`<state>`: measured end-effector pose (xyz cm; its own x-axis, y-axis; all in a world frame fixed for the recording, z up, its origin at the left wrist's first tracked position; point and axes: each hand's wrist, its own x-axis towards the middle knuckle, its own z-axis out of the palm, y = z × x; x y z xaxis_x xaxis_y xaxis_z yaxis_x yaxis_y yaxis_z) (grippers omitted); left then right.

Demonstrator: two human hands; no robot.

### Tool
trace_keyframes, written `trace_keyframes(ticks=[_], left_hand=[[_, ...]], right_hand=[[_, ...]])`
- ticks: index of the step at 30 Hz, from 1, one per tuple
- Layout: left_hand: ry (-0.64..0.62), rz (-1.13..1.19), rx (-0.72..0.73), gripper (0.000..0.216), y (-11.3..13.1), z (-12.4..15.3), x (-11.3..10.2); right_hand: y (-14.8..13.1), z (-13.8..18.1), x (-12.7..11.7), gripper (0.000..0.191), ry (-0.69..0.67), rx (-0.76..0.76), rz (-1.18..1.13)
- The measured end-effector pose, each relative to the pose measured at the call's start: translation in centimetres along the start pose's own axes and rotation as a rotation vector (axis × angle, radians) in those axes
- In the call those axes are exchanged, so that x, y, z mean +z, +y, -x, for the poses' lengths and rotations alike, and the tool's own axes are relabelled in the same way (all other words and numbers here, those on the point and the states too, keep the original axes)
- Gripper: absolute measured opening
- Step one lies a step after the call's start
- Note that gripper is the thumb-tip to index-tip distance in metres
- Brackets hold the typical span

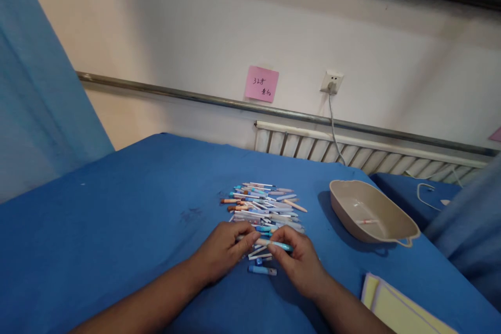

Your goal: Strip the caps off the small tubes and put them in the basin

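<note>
A slim pen, pale in the middle and teal toward its right end, is held level just in front of a pile of pen parts. My left hand is closed on its left end, pinching with thumb and fingers. The right end sits in the closed fingers of my right hand. Behind both hands spreads the pile of pens and thin white sticks, with blue, grey, orange and brown pieces. Between my wrists lie a blue pen part and a small dark-blue piece.
A beige basin with a small pale-and-orange piece inside stands at the right. Folded yellow cloth lies at the near right. Blue cloth covers the table. A radiator and a plugged-in cable are behind.
</note>
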<state>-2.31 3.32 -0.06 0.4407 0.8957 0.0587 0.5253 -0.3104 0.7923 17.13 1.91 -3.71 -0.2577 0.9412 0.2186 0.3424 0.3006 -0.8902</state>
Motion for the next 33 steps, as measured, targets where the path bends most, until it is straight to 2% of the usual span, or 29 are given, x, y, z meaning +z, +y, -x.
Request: trace_keyframes(ticks=[3, 6, 16, 21, 26, 30, 33], left_hand=[[-0.007, 0.053, -0.068, 0.033, 0.0, -0.3, 0.0], [0.005, 0.127, -0.048, 0.024, -0.1, -0.3, 0.2], [0.027, 0.154, -0.021, 0.019, -0.8, -0.4, 0.6], [-0.046, 0.063, 0.085, 0.019, -0.7, -0.2, 0.7], [-0.118, -0.026, 0.175, 0.021, -0.4, 0.2, 0.7], [-0.033, 0.196, 0.053, 0.026, -0.8, -0.2, 0.7], [0.051, 0.467, -0.069, 0.029, -1.6, -0.9, 0.8]], right_hand=[[0.0, -0.1, -0.2, 0.014, -0.002, -0.002, 0.022], [0.2, -0.1, -0.2, 0.015, -0.012, 0.016, -0.016], [0.9, -0.6, 0.0, 0.023, -0.038, 0.146, -0.345], [0.9, -0.7, 0.0, 0.028, 0.015, 0.142, -0.341], [0.6, -0.5, 0.0, 0.033, -0.029, 0.141, -0.439], [1.0, -1.0, -0.5, 0.039, 0.100, 0.140, -0.524], [1.4, -1.1, -0.7, 0.029, 0.139, 0.105, -0.382]])
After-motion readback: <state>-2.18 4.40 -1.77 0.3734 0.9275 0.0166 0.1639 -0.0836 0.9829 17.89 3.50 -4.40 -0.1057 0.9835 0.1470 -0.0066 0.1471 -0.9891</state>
